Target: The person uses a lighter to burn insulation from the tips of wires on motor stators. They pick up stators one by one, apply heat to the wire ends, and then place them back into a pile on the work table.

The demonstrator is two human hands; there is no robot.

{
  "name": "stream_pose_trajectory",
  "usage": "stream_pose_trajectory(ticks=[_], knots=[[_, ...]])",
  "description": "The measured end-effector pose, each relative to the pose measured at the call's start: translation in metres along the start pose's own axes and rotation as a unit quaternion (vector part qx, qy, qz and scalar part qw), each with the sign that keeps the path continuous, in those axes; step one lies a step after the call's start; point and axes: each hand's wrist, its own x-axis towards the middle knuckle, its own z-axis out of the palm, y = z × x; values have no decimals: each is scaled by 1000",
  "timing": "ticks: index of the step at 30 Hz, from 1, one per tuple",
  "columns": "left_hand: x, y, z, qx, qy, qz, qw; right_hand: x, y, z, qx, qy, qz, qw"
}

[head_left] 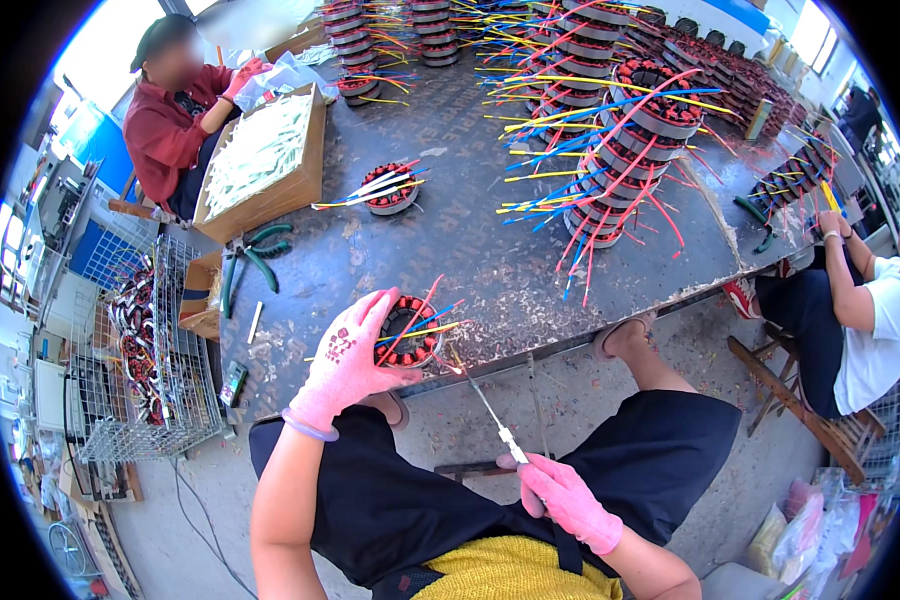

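Observation:
My left hand [342,362], in a pink glove, is closed around a motor stator [432,350] at the table's near edge. The stator has a dark ring with red windings, and red, blue and yellow leads stick out to its right. My right hand [570,502], also gloved in pink, grips a thin metal torch-like tool [486,402] with a white collar. An orange glow shows at the tool's tip, just right of the stator and close to its leads. Whether the tip touches a lead is too small to tell.
On the dark table [450,240] lie another stator [390,190] with white-sleeved leads, green-handled pliers [255,262] and a box of white sleeves [260,160]. Tall stator stacks [625,150] stand right. Co-workers sit at left [175,120] and right [860,320]. A wire basket [160,360] holds stators.

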Motion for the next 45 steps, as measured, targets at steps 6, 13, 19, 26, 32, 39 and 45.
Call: stream_pose_trajectory(ticks=[6, 13, 19, 26, 32, 39, 45], knots=[[0, 4, -1, -13, 9, -11, 1000, -3, -5, 1, 25, 22, 17, 999], [2, 3, -18, -217, 30, -52, 974, -8, -9, -9, 31, 75, -8, 997], [-4, 8, -22, -226, 41, -48, 972, -20, -26, -5, 10, 86, -35, 996], [-8, 9, -25, -288, 2, -81, 954, -16, -31, -1, 15, 100, -69, 992], [-8, 9, -26, -335, 3, -108, 936, -17, -30, -3, 3, 92, -56, 994], [-7, 7, -26, -325, -35, -120, 937, -15, -30, 1, -2, 105, -67, 992], [-8, 1, -19, -295, -11, -102, 950, -16, -30, 1, -2, 93, -62, 994]])
